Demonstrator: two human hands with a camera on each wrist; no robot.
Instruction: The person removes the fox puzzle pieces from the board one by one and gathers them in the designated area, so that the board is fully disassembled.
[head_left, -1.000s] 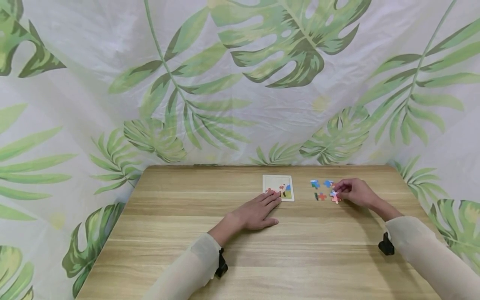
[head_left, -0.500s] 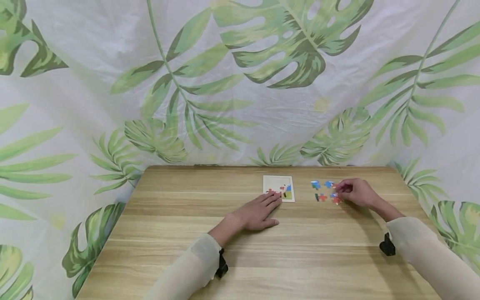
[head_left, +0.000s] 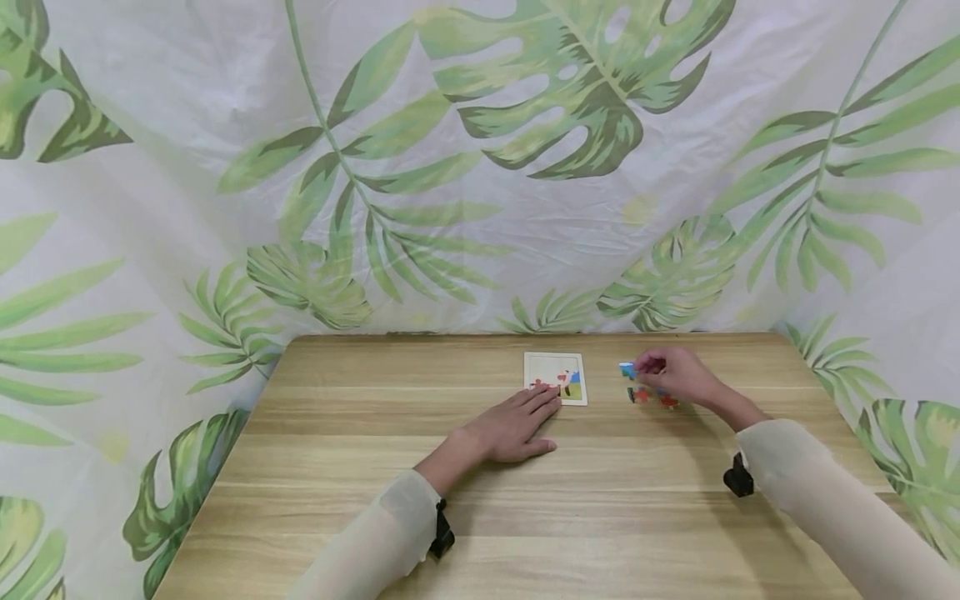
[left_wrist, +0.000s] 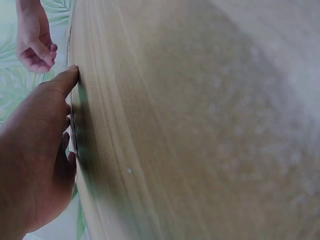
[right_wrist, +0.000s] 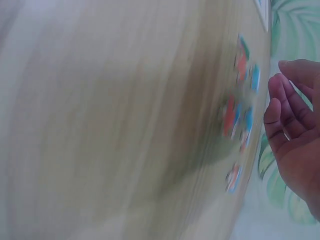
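My left hand [head_left: 516, 427] lies flat, its fingertips over the lower left edge of a small white puzzle board [head_left: 546, 367]. The board carries a partly filled picture with red, blue and yellow-green parts; the fingers hide its lower left corner. My right hand [head_left: 678, 373] is above the loose puzzle pieces on the right, its fingers loosely bent. In the right wrist view nothing shows between the fingers of that hand [right_wrist: 297, 117]. A blue and white puzzle piece [head_left: 627, 367] and a red puzzle piece [head_left: 669, 402] lie beside and below it; others are partly covered.
Several loose puzzle pieces, blurred in the right wrist view, lie on the wooden table [head_left: 420, 375], including a separate red and blue puzzle piece [right_wrist: 233, 177]. A leaf-patterned cloth [head_left: 420, 208] hangs behind the table's far edge.
My right hand has moved left and slightly up from the right side of the loose pieces to above them. My left hand stays on the board's edge.
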